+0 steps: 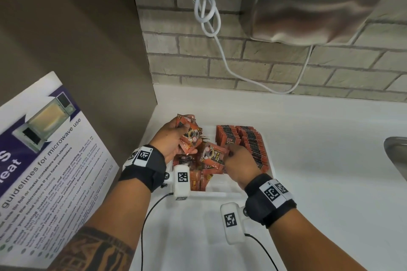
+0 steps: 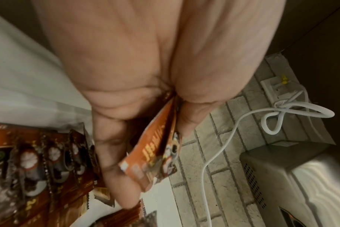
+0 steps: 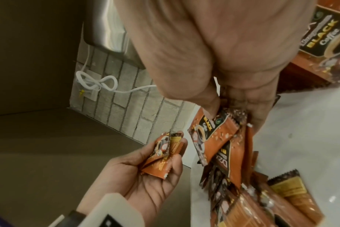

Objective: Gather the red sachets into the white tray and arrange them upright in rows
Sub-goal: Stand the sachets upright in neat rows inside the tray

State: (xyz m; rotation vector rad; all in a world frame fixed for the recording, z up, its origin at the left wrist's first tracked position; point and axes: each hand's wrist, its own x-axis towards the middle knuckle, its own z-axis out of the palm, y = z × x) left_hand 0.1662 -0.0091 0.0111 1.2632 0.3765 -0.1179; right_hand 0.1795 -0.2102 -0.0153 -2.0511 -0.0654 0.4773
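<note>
A white tray (image 1: 220,189) sits on the counter by the wall. Two rows of red sachets (image 1: 244,141) stand upright in its right half. A loose heap of red sachets (image 1: 198,177) lies in its left half. My left hand (image 1: 174,138) hovers over the tray's far left and grips a small bunch of sachets (image 1: 190,136), seen as a sachet bunch (image 2: 155,155) between thumb and fingers and again as a sachet bunch (image 3: 163,155). My right hand (image 1: 236,158) pinches a sachet (image 1: 214,156) above the heap, the same pinched sachet (image 3: 210,136) held under the thumb.
A brown cabinet side (image 1: 88,50) and a microwave-guidelines poster (image 1: 44,149) stand on the left. A brick wall (image 1: 286,72) with a white cable (image 1: 211,22) and a steel hand dryer (image 1: 319,2) is behind. A sink edge (image 1: 396,152) lies far right.
</note>
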